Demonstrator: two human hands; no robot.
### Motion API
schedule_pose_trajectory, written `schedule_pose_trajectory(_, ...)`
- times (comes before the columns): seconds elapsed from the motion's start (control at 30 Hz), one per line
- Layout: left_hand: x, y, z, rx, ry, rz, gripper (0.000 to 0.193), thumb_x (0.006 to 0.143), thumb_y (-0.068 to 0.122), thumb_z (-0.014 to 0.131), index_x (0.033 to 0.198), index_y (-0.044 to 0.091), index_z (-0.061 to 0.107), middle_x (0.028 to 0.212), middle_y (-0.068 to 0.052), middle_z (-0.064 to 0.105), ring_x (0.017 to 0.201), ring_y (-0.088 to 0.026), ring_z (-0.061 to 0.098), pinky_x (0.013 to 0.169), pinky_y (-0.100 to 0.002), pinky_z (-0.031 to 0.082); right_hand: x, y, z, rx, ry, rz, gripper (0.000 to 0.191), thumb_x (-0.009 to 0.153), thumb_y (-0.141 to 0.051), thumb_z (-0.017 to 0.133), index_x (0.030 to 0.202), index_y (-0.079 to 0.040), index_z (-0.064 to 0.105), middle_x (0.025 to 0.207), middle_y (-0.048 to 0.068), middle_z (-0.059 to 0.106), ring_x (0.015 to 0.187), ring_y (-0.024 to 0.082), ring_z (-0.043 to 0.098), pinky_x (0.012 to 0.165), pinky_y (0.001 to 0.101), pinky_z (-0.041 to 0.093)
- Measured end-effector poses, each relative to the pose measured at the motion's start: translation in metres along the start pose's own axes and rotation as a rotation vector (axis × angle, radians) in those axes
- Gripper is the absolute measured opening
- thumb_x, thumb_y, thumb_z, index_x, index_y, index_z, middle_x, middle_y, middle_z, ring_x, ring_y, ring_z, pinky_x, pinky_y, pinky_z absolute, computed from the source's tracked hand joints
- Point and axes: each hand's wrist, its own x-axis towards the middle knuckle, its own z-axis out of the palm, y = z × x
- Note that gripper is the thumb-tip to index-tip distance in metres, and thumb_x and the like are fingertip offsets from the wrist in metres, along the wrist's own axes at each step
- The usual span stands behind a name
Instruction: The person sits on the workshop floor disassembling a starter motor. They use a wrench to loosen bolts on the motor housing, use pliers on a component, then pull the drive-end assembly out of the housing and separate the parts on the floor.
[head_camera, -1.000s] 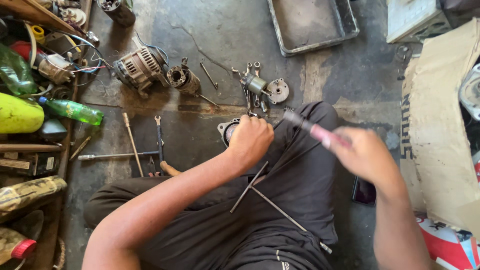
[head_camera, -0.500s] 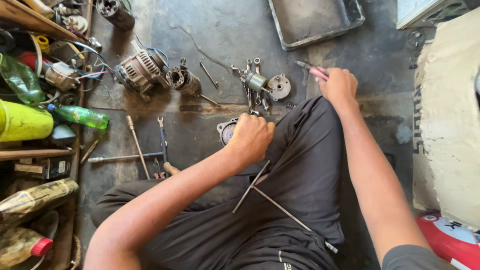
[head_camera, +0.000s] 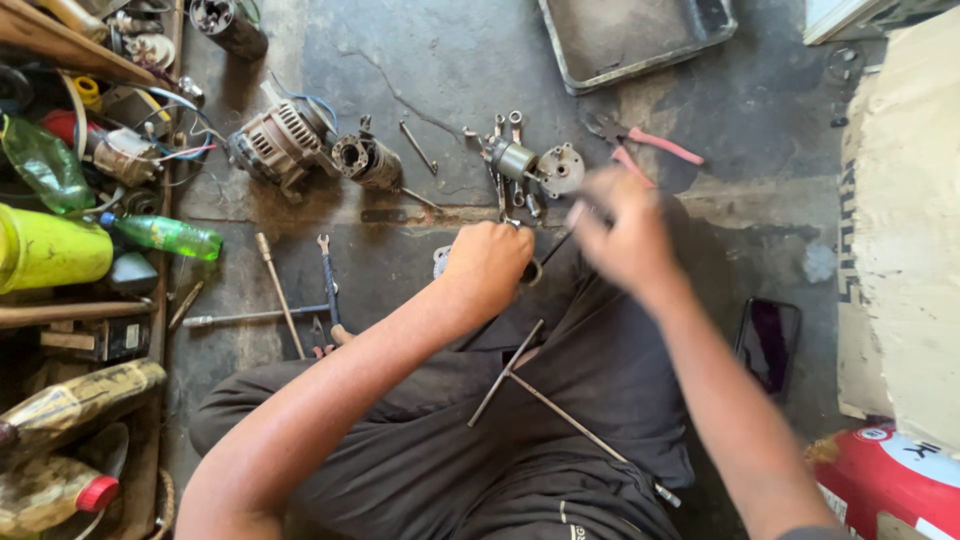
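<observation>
Left hand (head_camera: 490, 268) was closed over a round metal part (head_camera: 445, 260) on the knee, just below the small motor (head_camera: 530, 165) — right hand (head_camera: 625, 235) blurred beside it, grip indeterminate — pink-handled pliers (head_camera: 650, 145) on floor nearby.

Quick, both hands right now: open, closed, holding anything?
Left hand: closed in a fist on a round grey metal part on the lap.
Right hand: motion-blurred; grip cannot be told.

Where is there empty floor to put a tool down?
Bare concrete lies between the alternator and the metal tray, and between the pink-handled pliers and the cardboard. It is crowded along the left by the bottles, and around the left hand.
</observation>
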Motion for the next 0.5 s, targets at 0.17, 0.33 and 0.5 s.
schedule_pose_trajectory(0.17,0.002,-0.004,0.000,-0.050,0.078,-0.049,0.033,0.072,0.009,0.075,0.101,0.003,0.059,0.085,-0.016,0.072,0.081,-0.035,0.074,0.067,-0.045,0.058,-0.049,-0.062,0.026,0.176,-0.078,-0.009,0.052,0.072,0.001,0.075,0.122,0.008,0.062,0.125,0.024,0.057,0.118,0.041,0.058,0.099,0.0443,0.049)
schedule_pose_trajectory(0.33,0.009,0.010,-0.009,-0.122,0.084,-0.088,0.070,0.074,0.008,0.075,0.135,0.001,0.041,0.077,-0.017,0.073,0.072,-0.037,0.073,0.060,-0.049,0.057,-0.039,-0.052,0.030,0.146,-0.182,-0.101,0.042,0.072,0.005,0.076,0.113,0.003,0.066,0.123,0.019,0.060,0.115,0.041,0.059,0.099,0.0445,0.050)
schedule_pose_trajectory(0.5,0.001,0.004,-0.045,-0.273,-0.048,-0.110,0.080,0.075,0.013,0.077,0.144,0.005,0.038,0.088,-0.022,0.073,0.083,-0.041,0.072,0.069,-0.051,0.057,-0.039,-0.046,0.031,0.155,-0.307,-0.119,0.046,0.072,0.004,0.076,0.117,0.000,0.066,0.119,0.020,0.061,0.113,0.040,0.061,0.095,0.0432,0.052)
